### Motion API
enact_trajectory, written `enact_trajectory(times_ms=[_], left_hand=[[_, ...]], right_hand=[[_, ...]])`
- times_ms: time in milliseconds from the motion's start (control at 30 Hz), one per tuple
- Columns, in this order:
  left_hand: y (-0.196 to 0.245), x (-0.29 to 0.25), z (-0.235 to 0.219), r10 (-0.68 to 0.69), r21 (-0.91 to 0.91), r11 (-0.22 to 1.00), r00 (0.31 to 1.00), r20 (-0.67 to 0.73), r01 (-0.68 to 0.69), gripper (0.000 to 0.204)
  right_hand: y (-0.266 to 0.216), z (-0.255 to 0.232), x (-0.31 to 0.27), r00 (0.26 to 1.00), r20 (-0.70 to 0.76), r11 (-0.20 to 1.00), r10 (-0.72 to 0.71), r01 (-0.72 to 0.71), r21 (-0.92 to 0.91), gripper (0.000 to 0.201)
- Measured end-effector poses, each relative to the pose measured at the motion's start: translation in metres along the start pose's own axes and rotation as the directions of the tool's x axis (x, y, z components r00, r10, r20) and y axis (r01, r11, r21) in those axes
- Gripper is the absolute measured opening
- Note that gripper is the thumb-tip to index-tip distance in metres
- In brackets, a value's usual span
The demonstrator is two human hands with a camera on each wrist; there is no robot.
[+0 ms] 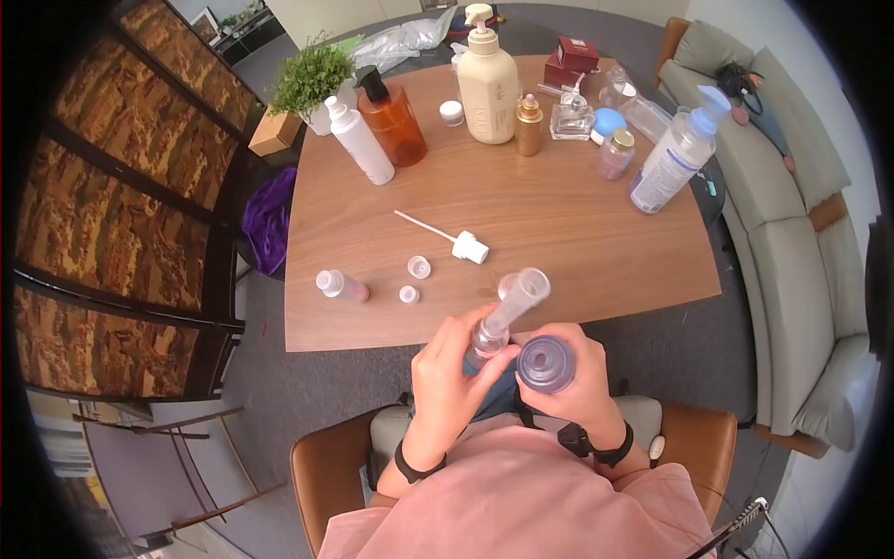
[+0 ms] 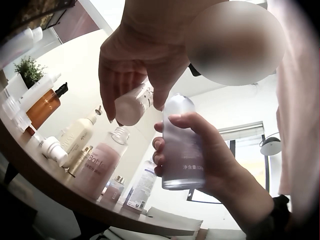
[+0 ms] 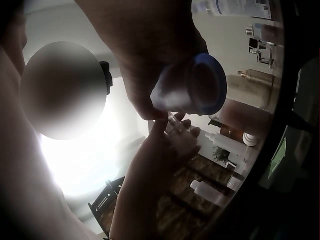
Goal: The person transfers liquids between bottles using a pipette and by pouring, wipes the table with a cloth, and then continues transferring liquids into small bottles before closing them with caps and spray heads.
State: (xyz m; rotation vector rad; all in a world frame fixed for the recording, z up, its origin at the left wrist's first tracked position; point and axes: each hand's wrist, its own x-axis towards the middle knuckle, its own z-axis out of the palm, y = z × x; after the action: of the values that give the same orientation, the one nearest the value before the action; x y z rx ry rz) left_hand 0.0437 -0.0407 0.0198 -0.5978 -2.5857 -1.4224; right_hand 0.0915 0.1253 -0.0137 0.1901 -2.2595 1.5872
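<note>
My left hand (image 1: 445, 368) pinches a small clear bottle (image 2: 132, 106) between thumb and fingers, tilted, just past the table's front edge in the head view. Beside it, my right hand (image 1: 585, 380) grips a translucent pale-purple bottle (image 1: 547, 364), one round end facing up at the head camera. The left wrist view shows this bottle upright, with small printed lettering. Behind the left hand there, a pink, lettered bottle (image 2: 97, 167) stands on the table with its neck uncapped. A white spray pump (image 1: 468, 247) with a long tube lies on the wood.
Two small caps (image 1: 419, 267) and a little pinkish bottle (image 1: 342, 285) are at the table's front left. Along the back stand a white bottle (image 1: 361, 144), an amber pump bottle (image 1: 396, 126), a cream pump bottle (image 1: 488, 88) and a potted plant (image 1: 312, 79). A clear pump bottle (image 1: 672, 160) stands right.
</note>
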Motion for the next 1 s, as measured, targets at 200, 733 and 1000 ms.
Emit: enact_trajectory(times_ms=[200, 733, 1000], left_hand=[[-0.003, -0.005, -0.003, -0.045, -0.067, 0.997, 0.999, 0.011, 0.045, 0.048], [0.0, -0.009, -0.009, -0.095, -0.346, 0.93, 0.99, 0.102, 0.125, 0.061], [-0.002, -0.01, -0.009, -0.123, -0.332, 0.931, 0.987, 0.104, 0.151, 0.059]], right_hand=[[-0.001, 0.002, -0.001, 1.0, -0.005, 0.999, -0.02, 0.019, -0.027, 0.056], [-0.002, -0.004, 0.003, 0.993, -0.118, 0.995, -0.017, 0.005, -0.101, 0.053], [0.014, -0.01, 0.007, 0.981, -0.193, 0.99, -0.017, -0.01, -0.138, 0.051]])
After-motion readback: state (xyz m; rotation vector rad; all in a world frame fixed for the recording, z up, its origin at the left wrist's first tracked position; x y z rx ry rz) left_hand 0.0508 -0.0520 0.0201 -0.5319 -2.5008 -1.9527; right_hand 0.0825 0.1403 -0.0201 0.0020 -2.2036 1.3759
